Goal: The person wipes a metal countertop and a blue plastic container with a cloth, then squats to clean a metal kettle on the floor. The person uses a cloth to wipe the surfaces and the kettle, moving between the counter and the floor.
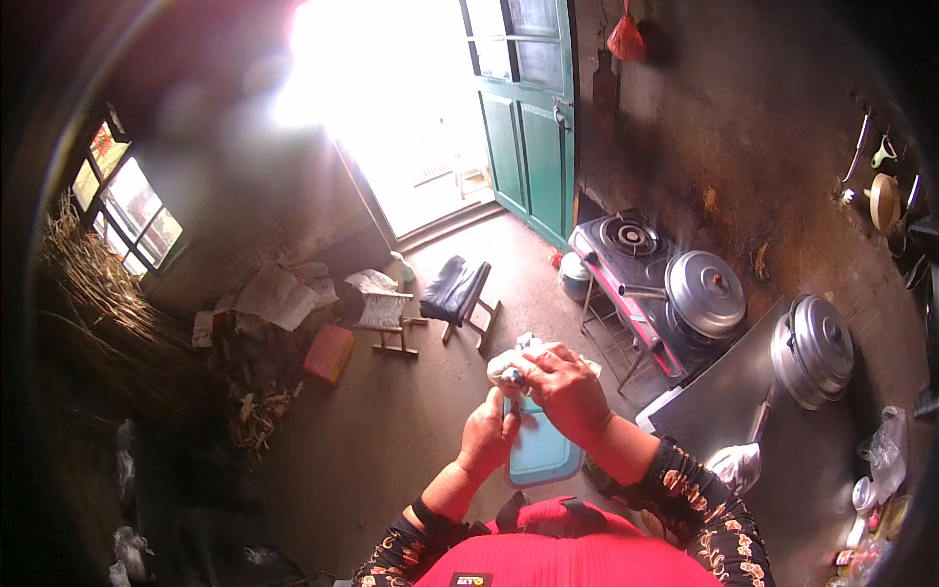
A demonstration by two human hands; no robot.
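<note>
In the middle of the head view, my right hand [563,385] is closed over a crumpled whitish cloth [503,367]. My left hand [488,429] grips something just below the cloth, at the upper left edge of a light-blue rectangular plastic container or lid [539,449] with a darker rim. A small bluish part shows between the cloth and my fingers; what it is cannot be told. The cloth hides the top end of the blue piece. Both hands are close together in front of my red top.
To the right stand a two-burner gas stove [632,293] with a lidded aluminium pot [706,293], and a dark table [704,418] bearing another lidded pot [818,348]. Ahead are two folding stools [458,290], a red box [329,355] and an open green door [532,147]. Brushwood [103,271] lies left.
</note>
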